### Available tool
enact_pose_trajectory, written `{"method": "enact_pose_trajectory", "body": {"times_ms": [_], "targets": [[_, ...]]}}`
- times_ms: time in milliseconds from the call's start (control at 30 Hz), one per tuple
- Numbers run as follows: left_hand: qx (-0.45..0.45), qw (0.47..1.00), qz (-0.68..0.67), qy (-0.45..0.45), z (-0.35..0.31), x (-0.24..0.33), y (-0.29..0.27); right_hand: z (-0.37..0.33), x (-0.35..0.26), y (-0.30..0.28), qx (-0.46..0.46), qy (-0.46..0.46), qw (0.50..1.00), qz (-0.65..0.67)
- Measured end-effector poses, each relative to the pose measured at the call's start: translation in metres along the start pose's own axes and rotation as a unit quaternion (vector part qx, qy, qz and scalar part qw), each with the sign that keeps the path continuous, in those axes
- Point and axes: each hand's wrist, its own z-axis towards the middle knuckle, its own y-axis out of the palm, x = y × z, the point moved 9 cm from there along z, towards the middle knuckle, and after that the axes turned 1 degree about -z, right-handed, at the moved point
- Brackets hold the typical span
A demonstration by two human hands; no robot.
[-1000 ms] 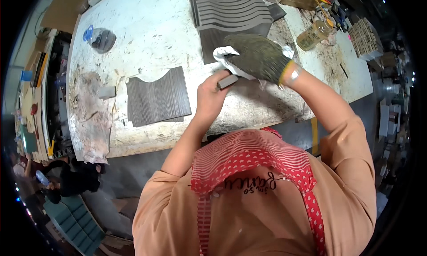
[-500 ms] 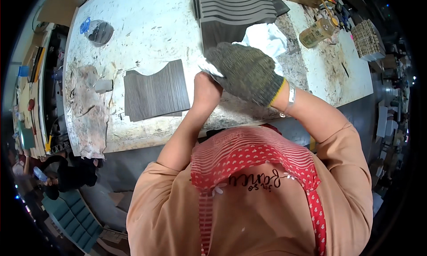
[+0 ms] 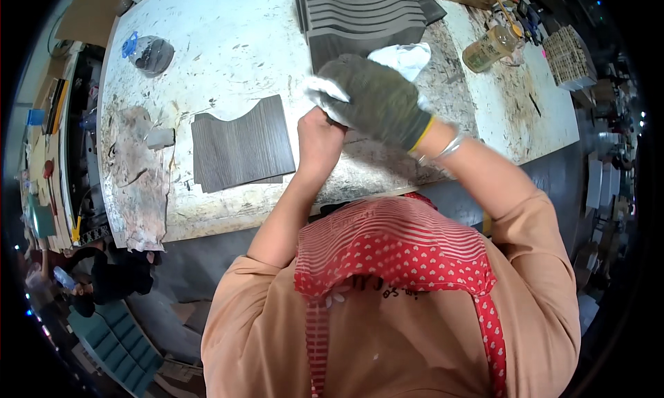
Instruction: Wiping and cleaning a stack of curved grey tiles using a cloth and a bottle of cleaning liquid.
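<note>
My bare left hand [image 3: 320, 142] is closed near the front of the white table, its fingertips hidden and what it grips not clear. My right hand [image 3: 373, 104], in a dark knitted glove with a yellow cuff, is just above and beside it. A bunched white cloth [image 3: 324, 88] is pinched in the glove, which is smeared by motion. More white cloth [image 3: 404, 59] shows beyond the glove; I cannot tell if it is one piece. Left of my hands lie a few dark wood-grain panels [image 3: 243, 145] with a curved cut-out edge.
A stack of similar curved panels [image 3: 366, 14] stands at the table's far side. A bottle of yellowish liquid [image 3: 487, 49] is to its right. On the left are a cut-down clear plastic container [image 3: 153, 56], a small pale block [image 3: 160, 138] and a stained sheet [image 3: 138, 183].
My gloved right hand has shifted slightly left and away from me with the cloth. Less white cloth shows beyond the glove. My left hand has barely moved.
</note>
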Motion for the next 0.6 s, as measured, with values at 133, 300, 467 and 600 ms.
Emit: {"method": "enact_pose_trajectory", "body": {"times_ms": [133, 300, 467, 600], "targets": [[-0.006, 0.996, -0.074, -0.043, -0.003, -0.008, 0.005, -0.029, 0.014, 0.021, 0.008, -0.011, 1.000, 0.026], [-0.001, 0.996, -0.081, -0.026, -0.006, -0.007, 0.008, -0.049, 0.069, 0.036, -0.116, -0.008, 0.982, -0.151], [0.010, 0.997, -0.075, -0.002, -0.011, -0.003, 0.007, -0.033, 0.090, -0.024, -0.026, -0.124, 0.959, -0.252], [0.003, 0.996, -0.082, -0.018, -0.010, -0.008, 0.007, -0.011, 0.088, -0.066, 0.018, 0.044, 0.985, -0.165]]}}
